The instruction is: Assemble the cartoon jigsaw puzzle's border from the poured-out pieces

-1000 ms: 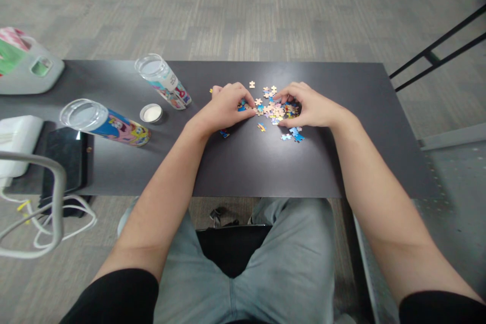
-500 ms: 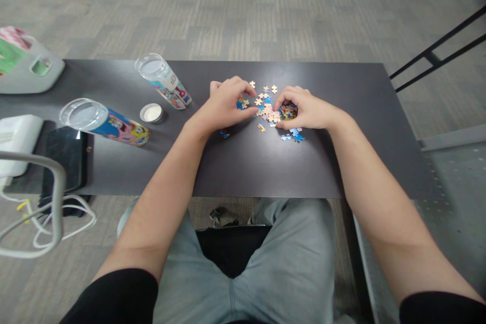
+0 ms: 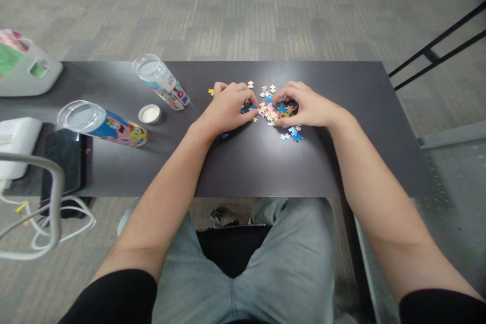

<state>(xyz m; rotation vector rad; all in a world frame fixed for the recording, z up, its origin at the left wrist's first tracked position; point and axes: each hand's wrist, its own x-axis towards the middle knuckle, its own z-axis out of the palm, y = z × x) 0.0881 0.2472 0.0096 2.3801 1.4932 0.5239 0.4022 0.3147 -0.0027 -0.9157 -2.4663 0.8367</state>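
Observation:
A loose heap of small jigsaw puzzle pieces (image 3: 270, 112), pink, beige, blue and yellow, lies on the dark table. My left hand (image 3: 231, 106) is at the heap's left side, thumb and index finger nearly together on a puzzle piece (image 3: 251, 108); the fingers partly cover it. On the other side my right hand (image 3: 307, 106) curves around more pieces, thumb and fingertips apart and touching the heap's edge. A few blue pieces (image 3: 295, 134) lie in front of the right hand. One yellow piece (image 3: 211, 91) shows behind the left hand.
Two clear-topped cartoon-printed canisters, a blue one (image 3: 114, 125) and a paler one (image 3: 167, 86), lie left on the table (image 3: 266, 172). Between them is a round lid (image 3: 150, 114). Farther left are a black tablet-like object (image 3: 64, 157), white cables (image 3: 79, 212) and a white container (image 3: 45, 73).
My left thumb and index finger have drawn closer together over the pieces, and the hand has lowered slightly. A yellow piece now shows behind it. My right hand has barely moved.

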